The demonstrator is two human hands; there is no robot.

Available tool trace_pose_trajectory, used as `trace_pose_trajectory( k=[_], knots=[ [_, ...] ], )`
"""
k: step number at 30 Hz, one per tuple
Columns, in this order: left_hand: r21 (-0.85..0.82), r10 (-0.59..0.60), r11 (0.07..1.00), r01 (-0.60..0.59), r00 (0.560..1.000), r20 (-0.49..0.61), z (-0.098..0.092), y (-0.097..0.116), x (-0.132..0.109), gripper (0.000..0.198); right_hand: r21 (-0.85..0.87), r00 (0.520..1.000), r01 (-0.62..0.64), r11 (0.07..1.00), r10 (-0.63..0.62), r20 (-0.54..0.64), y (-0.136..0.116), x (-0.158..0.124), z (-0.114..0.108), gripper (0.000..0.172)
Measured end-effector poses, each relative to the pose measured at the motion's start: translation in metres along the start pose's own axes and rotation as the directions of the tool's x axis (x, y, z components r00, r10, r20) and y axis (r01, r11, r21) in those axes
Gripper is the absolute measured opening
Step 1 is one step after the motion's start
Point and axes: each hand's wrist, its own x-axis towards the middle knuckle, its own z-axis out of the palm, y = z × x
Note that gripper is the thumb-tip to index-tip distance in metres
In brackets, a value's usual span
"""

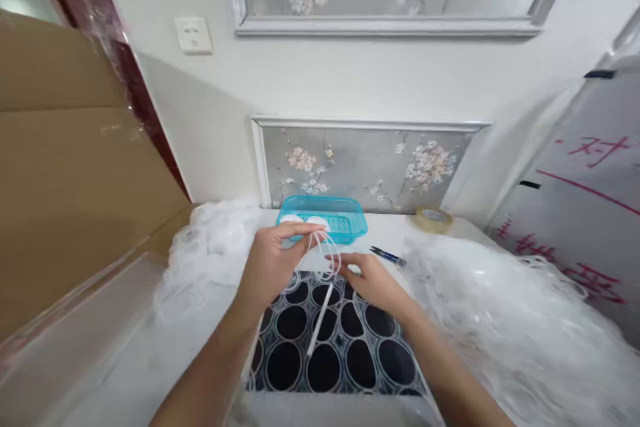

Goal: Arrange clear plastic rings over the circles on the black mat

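My left hand (274,260) pinches a loop of thin white cord (327,255) above a black tray with round holes (320,347). My right hand (367,278) is closed on the same cord just to the right, fingers curled. A white strand (320,320) hangs from the loop down over the tray. Behind the hands stands a turquoise plastic basket (327,217) with white round pieces (305,220) inside.
Heaps of white cords lie at the left (210,247) and right (500,320) of the tray. A tape roll (433,219) and small blue snips (387,255) rest near the wall. A cardboard box (75,167) rises at the left, a marked white board (585,200) at the right.
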Motion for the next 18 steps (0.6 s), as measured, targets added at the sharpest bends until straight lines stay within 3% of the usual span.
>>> trace_pose_trajectory(
  k=[3,6,9,13,18],
  knots=[
    [0.004,0.075,0.997,-0.075,0.997,-0.001,0.004,0.003,0.000,0.010,0.277,0.986,0.166,0.947,-0.155,-0.060,-0.018,-0.006,-0.002,0.044],
    [0.010,0.087,0.996,-0.087,0.996,0.001,0.007,0.006,-0.001,0.008,0.376,0.960,0.280,0.883,-0.250,-0.128,-0.038,-0.016,0.001,0.038],
    [0.029,0.035,0.999,-0.035,0.999,0.010,0.009,0.010,-0.004,0.007,0.362,0.976,0.214,0.907,-0.183,-0.118,-0.055,-0.027,0.009,0.025],
    [0.084,-0.080,0.993,0.079,0.997,0.010,0.007,0.013,-0.004,0.009,0.488,0.992,0.041,0.872,-0.095,0.085,-0.070,-0.038,0.015,0.014],
    [0.117,-0.171,0.982,0.152,0.969,0.177,-0.001,0.012,-0.001,0.011,0.673,0.971,0.061,0.737,-0.199,0.130,-0.074,-0.046,0.011,0.031]
  ],
)
